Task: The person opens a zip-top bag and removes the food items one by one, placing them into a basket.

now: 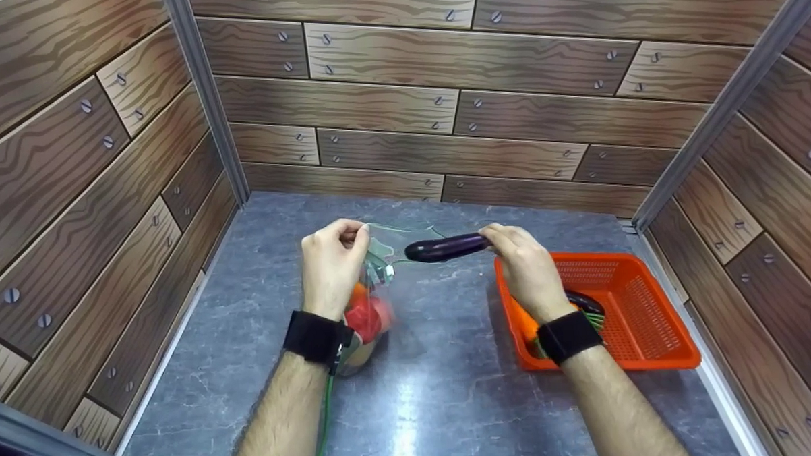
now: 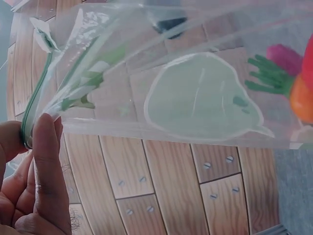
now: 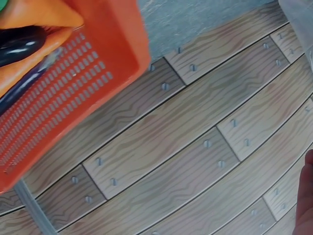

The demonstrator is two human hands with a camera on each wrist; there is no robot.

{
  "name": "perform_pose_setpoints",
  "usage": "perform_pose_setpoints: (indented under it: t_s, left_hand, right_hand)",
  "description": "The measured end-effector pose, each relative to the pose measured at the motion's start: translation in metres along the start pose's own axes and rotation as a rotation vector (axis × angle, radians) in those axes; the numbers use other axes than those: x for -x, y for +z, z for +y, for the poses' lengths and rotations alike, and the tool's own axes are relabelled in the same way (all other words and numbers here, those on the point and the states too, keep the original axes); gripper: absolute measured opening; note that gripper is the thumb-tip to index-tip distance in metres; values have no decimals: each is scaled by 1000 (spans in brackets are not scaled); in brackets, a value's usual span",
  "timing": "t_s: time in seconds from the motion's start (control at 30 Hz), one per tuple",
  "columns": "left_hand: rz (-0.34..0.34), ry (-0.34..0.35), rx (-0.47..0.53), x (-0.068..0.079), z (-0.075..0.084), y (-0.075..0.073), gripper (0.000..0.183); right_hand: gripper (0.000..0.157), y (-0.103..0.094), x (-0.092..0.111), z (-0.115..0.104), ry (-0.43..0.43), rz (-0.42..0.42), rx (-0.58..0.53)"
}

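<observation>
My left hand (image 1: 331, 268) pinches the rim of a clear zip bag (image 2: 205, 98) between thumb and fingers. The bag hangs upright with its mouth spread toward the right, and a pale green shape is printed on its film. Red and orange toy vegetables (image 1: 365, 318) lie at its bottom. In my right hand (image 1: 525, 271) is a dark purple eggplant (image 1: 443, 248), gripped by one end and held nearly level. Its free end is at the bag's mouth; whether it touches the film I cannot tell. Only a finger edge of the right hand shows in the right wrist view.
An orange-red perforated basket (image 1: 659, 357) stands on the grey marbled table (image 1: 445, 402) at the right, under my right wrist. It holds another eggplant (image 1: 585, 301), orange vegetables (image 3: 58, 12) and something green. Wood-patterned walls (image 1: 387, 93) enclose the back and both sides.
</observation>
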State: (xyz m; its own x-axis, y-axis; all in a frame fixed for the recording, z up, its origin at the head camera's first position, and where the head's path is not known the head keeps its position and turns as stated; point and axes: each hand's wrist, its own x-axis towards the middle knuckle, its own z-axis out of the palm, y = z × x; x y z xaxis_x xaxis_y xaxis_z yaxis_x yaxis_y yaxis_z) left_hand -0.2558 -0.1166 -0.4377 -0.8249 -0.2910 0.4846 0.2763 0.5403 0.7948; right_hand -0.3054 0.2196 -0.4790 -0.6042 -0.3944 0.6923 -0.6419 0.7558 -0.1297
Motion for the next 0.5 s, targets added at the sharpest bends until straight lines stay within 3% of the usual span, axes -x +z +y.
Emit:
perform_pose_setpoints:
  t_s: [0.2,0.5]
  left_hand:
    - [-14,10,-3,1,-2,3,14]
    - [-15,11,-6,1,-5,3,14]
  right_hand:
    - [30,-10,8,12,57,-19,13]
    - [29,-25,17,33,108,38,0]
